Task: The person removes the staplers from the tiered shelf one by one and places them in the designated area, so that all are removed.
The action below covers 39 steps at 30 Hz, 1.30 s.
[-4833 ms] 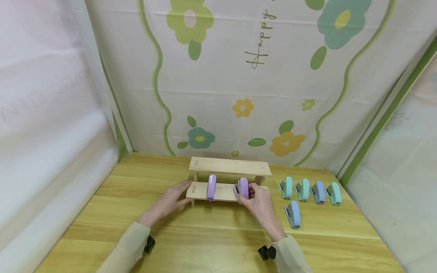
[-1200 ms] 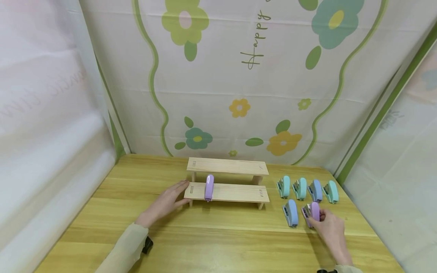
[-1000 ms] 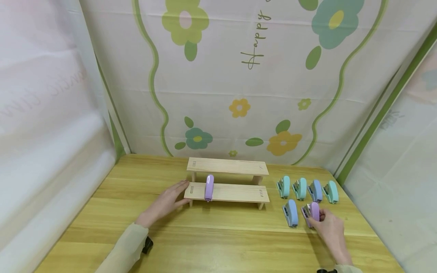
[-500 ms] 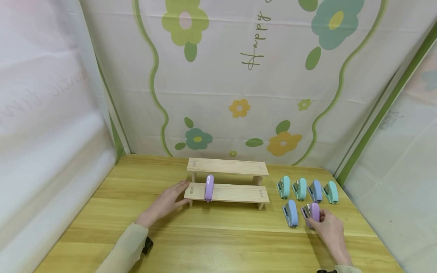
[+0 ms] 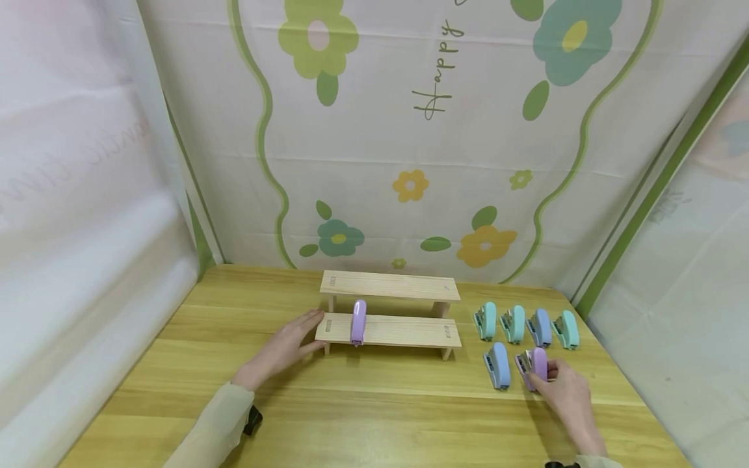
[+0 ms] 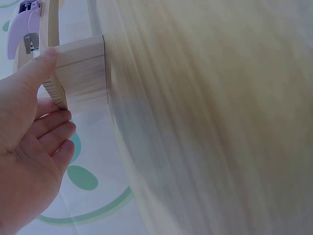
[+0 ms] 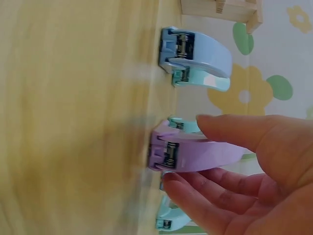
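Note:
At the left end of the lower board of a two-step wooden rack (image 5: 404, 330), my left hand (image 5: 283, 348) grips the board. Its thumb lies on the front edge and its fingers (image 6: 51, 129) reach round the end. A purple stapler (image 5: 359, 322) lies across that board, left of its middle. Off to the right, my right hand (image 5: 564, 393) holds a second purple stapler (image 7: 205, 155) between thumb and fingertips, its base at the tabletop. A blue stapler (image 5: 499, 366) stands just left of it.
Behind the held stapler is a row on the table (image 5: 363, 416): a mint stapler (image 5: 487, 320), another mint stapler (image 5: 513, 324), a blue stapler (image 5: 541, 327) and a mint stapler (image 5: 567, 329). A flowered cloth (image 5: 351, 143) hangs behind the rack.
Since the oldest frame, my right hand has taken the second purple stapler off the lower board and moved it right, beside the front blue stapler. Over the last second both hands have stayed almost still.

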{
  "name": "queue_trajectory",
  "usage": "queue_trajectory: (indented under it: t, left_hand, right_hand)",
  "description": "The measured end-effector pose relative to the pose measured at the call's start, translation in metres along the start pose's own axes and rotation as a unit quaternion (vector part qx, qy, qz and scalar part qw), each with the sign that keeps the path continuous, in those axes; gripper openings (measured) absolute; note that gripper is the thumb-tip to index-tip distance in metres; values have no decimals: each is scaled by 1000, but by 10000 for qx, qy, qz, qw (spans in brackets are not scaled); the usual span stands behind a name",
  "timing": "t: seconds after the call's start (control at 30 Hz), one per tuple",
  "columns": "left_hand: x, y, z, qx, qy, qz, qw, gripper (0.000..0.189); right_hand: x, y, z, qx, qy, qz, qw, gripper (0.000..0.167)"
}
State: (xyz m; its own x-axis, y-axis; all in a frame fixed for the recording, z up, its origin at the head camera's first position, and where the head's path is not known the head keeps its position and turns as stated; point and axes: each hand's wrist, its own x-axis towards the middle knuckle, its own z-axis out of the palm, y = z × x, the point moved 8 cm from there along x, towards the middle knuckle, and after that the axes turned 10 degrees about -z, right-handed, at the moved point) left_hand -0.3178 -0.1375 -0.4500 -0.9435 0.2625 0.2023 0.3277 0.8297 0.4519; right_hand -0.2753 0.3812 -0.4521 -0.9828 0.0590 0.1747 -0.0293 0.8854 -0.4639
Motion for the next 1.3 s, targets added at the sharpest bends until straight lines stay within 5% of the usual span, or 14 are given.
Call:
queue_trajectory:
  t: [0.23,0.63,1.3]
  left_hand:
    - [0,-1,0,-53,52,73,9999,67]
    - [0,-2,0,-22,-24,82,10000,66]
    - [-1,-1,-1,-11,112,160,9998,64]
  right_hand:
    - [-2,-13,-18,-77,186,-105,9997,56]
    - [6,-75,-38,-297,543,-756,9952,50]
    - [23,-194,21,678,564,-1798,9797,40]
